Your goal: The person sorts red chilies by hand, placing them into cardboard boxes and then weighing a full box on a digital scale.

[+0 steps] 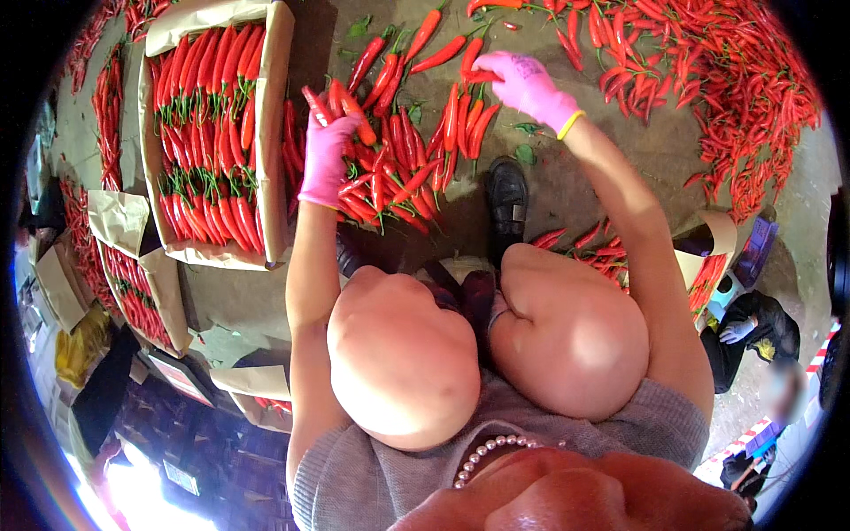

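Both my hands wear pink gloves. My left hand (326, 157) is closed around red chili peppers (353, 112), whose tips stick out past the fingers. It is just right of a paper-lined box (276, 133) packed with neat rows of red chili peppers (205, 137). My right hand (524, 87), with a yellow cuff at the wrist, pinches a red chili pepper (479, 77) between its fingertips. Between and below the hands lies a loose heap of red chili peppers (403, 168) with green stems. The pinched pepper's far end is partly hidden by other peppers.
A large spread of loose chili peppers (739, 106) covers the floor at the right. More filled boxes (168, 292) stand at the lower left. My dark shoe (507, 199) is close below the heap. Another person (761, 332) in dark clothes and gloves is at the far right.
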